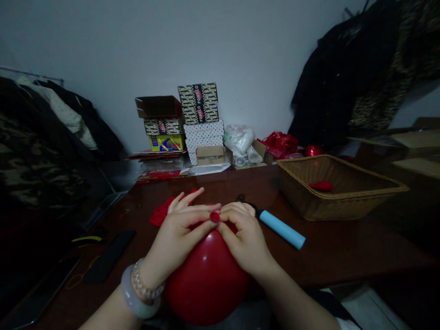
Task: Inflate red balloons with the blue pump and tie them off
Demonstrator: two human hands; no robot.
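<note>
Balloon [208, 279], red and inflated, sits below both hands at the near table edge, its neck pinched between the fingertips of the left hand [182, 229] and right hand [245, 231]; the left hand's outer fingers are spread, the right hand's curled; a blue pump [282, 229] lies just beyond the right hand, with bare tabletop [330, 247] between it and the right table edge

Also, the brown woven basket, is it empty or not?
Not empty: a red object lies inside the basket, visible over its near rim.
</note>
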